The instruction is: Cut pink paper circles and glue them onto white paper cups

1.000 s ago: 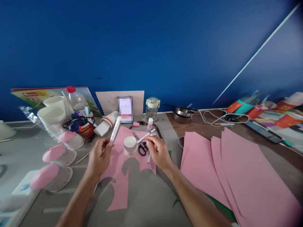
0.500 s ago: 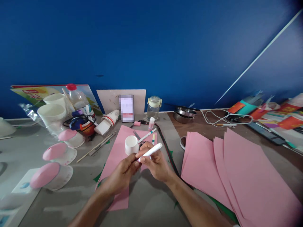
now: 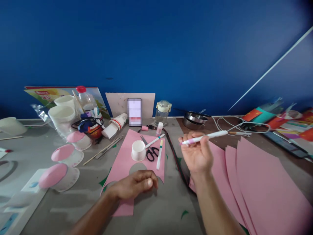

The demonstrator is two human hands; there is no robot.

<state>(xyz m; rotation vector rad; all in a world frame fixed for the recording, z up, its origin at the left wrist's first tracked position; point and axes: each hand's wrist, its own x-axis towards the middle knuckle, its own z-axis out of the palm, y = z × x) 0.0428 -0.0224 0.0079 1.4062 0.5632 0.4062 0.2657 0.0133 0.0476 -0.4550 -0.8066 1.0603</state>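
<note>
My right hand (image 3: 197, 151) is raised at the right, palm turned up. Its fingers and thumb are closed round a white marker (image 3: 215, 134) with a purple section and a purple end pointing left. My left hand (image 3: 138, 184) is low over the cut pink paper (image 3: 126, 147), its fingers curled and the thumb against them; whatever it holds, if anything, is hidden. Beyond it a white paper cup (image 3: 138, 150) stands on the paper. Black-handled scissors (image 3: 151, 154) and two other markers, one with a yellow end (image 3: 160, 155), lie beside the cup.
Pink-topped paper cups (image 3: 58, 176) lie tilted at the left, with stacked cups (image 3: 62, 114) behind. A phone (image 3: 134, 112), a glass jar (image 3: 162, 111) and a glue stick (image 3: 159, 129) are at the back. Pink sheets (image 3: 264, 182) and a white cable (image 3: 217, 122) are at the right.
My hands were together on the marker and are now apart. The right hand has moved right with the marker; the left has let go of it. The view has turned slightly left.
</note>
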